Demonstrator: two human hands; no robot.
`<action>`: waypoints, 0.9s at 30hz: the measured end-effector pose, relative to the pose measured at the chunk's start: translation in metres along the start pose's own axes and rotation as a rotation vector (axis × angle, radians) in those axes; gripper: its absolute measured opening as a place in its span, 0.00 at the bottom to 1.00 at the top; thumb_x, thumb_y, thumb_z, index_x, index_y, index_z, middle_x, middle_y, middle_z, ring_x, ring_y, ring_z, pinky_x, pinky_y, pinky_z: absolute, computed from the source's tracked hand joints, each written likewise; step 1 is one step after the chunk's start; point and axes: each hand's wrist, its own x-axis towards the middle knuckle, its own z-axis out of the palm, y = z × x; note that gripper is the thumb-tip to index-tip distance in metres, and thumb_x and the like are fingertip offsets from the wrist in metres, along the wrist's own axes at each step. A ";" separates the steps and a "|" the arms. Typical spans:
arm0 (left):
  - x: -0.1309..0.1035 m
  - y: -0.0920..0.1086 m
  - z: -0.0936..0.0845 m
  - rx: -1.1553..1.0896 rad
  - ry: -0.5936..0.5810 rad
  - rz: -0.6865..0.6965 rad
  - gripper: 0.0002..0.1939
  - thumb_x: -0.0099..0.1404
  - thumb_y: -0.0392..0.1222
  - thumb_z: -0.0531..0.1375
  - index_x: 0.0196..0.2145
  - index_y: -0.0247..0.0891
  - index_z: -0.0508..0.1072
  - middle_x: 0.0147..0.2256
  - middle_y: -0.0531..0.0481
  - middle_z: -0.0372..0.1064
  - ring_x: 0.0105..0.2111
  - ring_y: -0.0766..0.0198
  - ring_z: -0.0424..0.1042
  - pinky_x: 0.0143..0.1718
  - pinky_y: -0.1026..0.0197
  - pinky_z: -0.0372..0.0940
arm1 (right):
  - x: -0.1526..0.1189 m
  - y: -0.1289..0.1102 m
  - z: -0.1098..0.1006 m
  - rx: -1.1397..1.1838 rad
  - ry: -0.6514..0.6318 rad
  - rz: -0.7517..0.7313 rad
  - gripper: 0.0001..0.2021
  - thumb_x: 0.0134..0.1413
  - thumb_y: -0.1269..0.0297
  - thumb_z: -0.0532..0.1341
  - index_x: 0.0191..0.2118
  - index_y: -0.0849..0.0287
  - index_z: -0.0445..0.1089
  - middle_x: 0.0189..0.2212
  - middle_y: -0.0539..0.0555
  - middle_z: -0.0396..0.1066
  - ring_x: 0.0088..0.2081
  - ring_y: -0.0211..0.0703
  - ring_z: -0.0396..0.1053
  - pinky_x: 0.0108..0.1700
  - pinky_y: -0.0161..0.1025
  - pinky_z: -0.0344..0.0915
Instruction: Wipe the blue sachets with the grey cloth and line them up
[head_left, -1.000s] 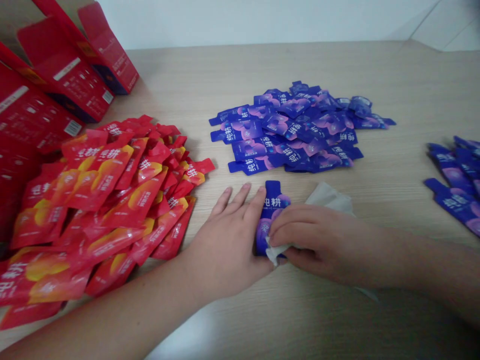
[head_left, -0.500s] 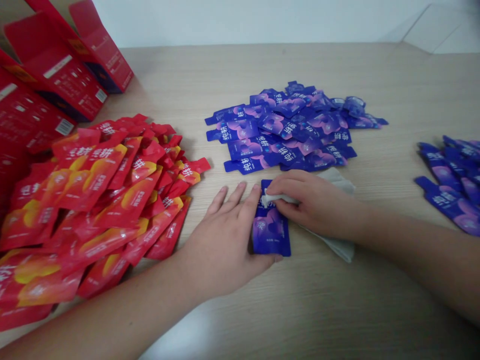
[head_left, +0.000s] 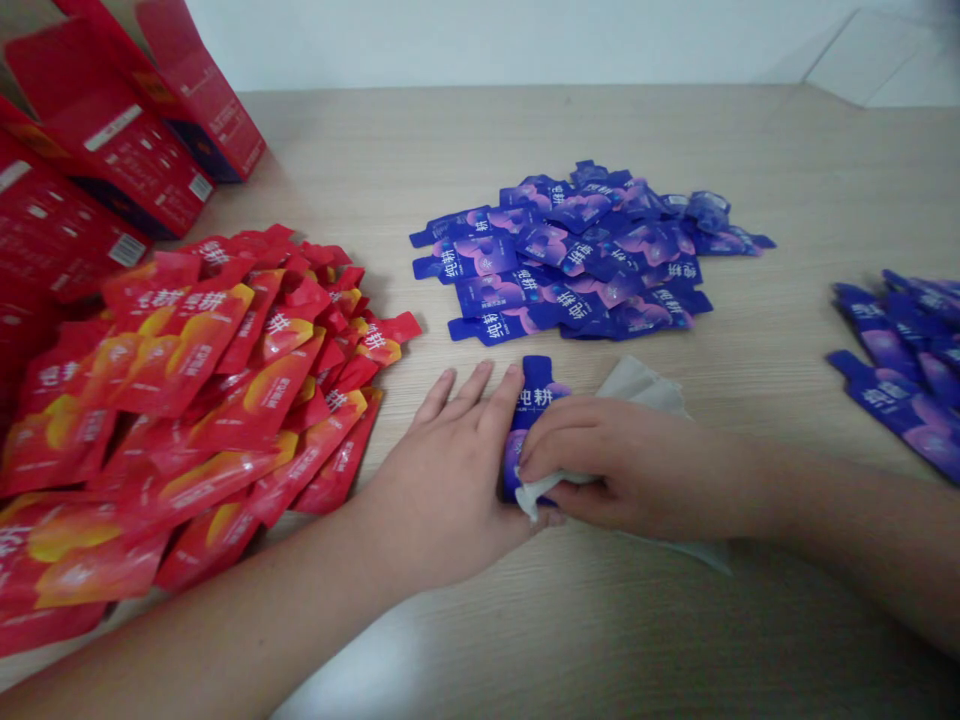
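A single blue-purple sachet [head_left: 537, 380] lies flat on the table, its printed top end showing. My left hand [head_left: 450, 480] rests palm down at the sachet's left side, fingers spread, with the thumb by its lower end. Pinched in my right hand [head_left: 607, 460] is a white cloth [head_left: 646, 382], which touches the lower part of the sachet. Part of the cloth spreads out behind and under that hand. The sachet's lower right part is hidden by my right hand.
A pile of red sachets [head_left: 202, 400] covers the left side. Behind it stand open red boxes [head_left: 142, 150]. One heap of blue-purple sachets [head_left: 577, 250] lies at the back middle, another group [head_left: 900, 370] at the right edge of the table [head_left: 360, 160].
My right hand has moved with the cloth from the sachet's top end down to its lower end. My left hand has stayed in place.
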 end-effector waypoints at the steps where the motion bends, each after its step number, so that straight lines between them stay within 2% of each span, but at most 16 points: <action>1: 0.000 0.001 0.000 0.001 -0.003 -0.003 0.63 0.62 0.69 0.69 0.78 0.31 0.45 0.76 0.31 0.50 0.78 0.38 0.45 0.78 0.36 0.40 | 0.001 0.002 0.000 -0.015 0.007 0.006 0.09 0.64 0.74 0.65 0.45 0.56 0.78 0.46 0.54 0.81 0.52 0.49 0.76 0.60 0.46 0.70; 3: 0.000 0.002 -0.001 0.000 -0.015 -0.003 0.66 0.60 0.72 0.69 0.78 0.31 0.45 0.76 0.31 0.49 0.78 0.37 0.44 0.78 0.35 0.39 | 0.002 0.006 0.001 -0.034 0.042 -0.002 0.09 0.64 0.75 0.64 0.46 0.56 0.78 0.47 0.55 0.81 0.53 0.49 0.76 0.61 0.47 0.70; 5: -0.001 0.002 -0.002 -0.007 -0.025 0.007 0.65 0.63 0.75 0.66 0.78 0.30 0.45 0.76 0.31 0.48 0.78 0.36 0.44 0.77 0.34 0.38 | 0.001 0.010 0.003 -0.053 0.112 -0.007 0.09 0.64 0.74 0.64 0.47 0.56 0.78 0.48 0.56 0.80 0.54 0.49 0.76 0.60 0.47 0.70; 8: -0.002 0.001 -0.002 -0.011 -0.008 0.014 0.52 0.74 0.69 0.58 0.78 0.30 0.46 0.76 0.33 0.50 0.78 0.40 0.44 0.77 0.34 0.39 | 0.000 0.013 0.006 -0.074 0.191 0.021 0.08 0.67 0.70 0.64 0.49 0.54 0.76 0.49 0.55 0.79 0.54 0.48 0.76 0.59 0.47 0.71; 10: -0.003 0.001 -0.001 -0.003 0.014 0.011 0.47 0.76 0.64 0.57 0.78 0.32 0.46 0.76 0.35 0.51 0.78 0.43 0.45 0.77 0.36 0.39 | 0.000 0.015 0.007 -0.089 0.217 0.037 0.08 0.67 0.69 0.64 0.49 0.54 0.75 0.49 0.54 0.79 0.53 0.48 0.76 0.58 0.46 0.72; 16: -0.001 0.002 0.001 0.021 0.027 -0.015 0.52 0.72 0.63 0.63 0.78 0.33 0.45 0.75 0.33 0.53 0.77 0.43 0.48 0.77 0.37 0.40 | 0.003 0.036 -0.004 -0.256 0.406 0.137 0.08 0.67 0.66 0.62 0.49 0.53 0.74 0.47 0.57 0.79 0.51 0.53 0.77 0.56 0.51 0.74; 19: 0.000 0.002 0.002 0.002 0.047 -0.025 0.52 0.71 0.63 0.63 0.78 0.33 0.45 0.75 0.32 0.54 0.77 0.43 0.49 0.77 0.37 0.41 | -0.001 0.034 -0.010 -0.265 0.472 0.136 0.09 0.67 0.66 0.63 0.50 0.51 0.74 0.48 0.56 0.79 0.51 0.55 0.77 0.56 0.53 0.74; 21: 0.000 0.002 0.002 -0.008 0.058 -0.020 0.52 0.71 0.62 0.63 0.78 0.34 0.45 0.75 0.33 0.53 0.77 0.43 0.49 0.77 0.37 0.41 | -0.004 0.024 -0.009 -0.196 0.412 0.064 0.10 0.66 0.68 0.64 0.50 0.51 0.74 0.48 0.55 0.79 0.51 0.53 0.77 0.55 0.50 0.75; 25: -0.001 0.000 0.003 -0.002 0.038 -0.013 0.53 0.69 0.58 0.64 0.78 0.33 0.44 0.76 0.33 0.50 0.77 0.43 0.48 0.77 0.38 0.41 | -0.006 0.005 -0.001 -0.046 0.154 -0.053 0.07 0.67 0.71 0.64 0.47 0.54 0.76 0.46 0.54 0.80 0.49 0.46 0.77 0.54 0.43 0.74; 27: -0.001 0.001 0.002 0.000 0.026 -0.010 0.54 0.68 0.58 0.64 0.79 0.33 0.44 0.76 0.34 0.50 0.78 0.44 0.47 0.78 0.38 0.41 | -0.004 0.005 0.003 -0.043 0.109 -0.063 0.06 0.67 0.71 0.64 0.46 0.55 0.76 0.45 0.54 0.79 0.50 0.46 0.77 0.55 0.43 0.73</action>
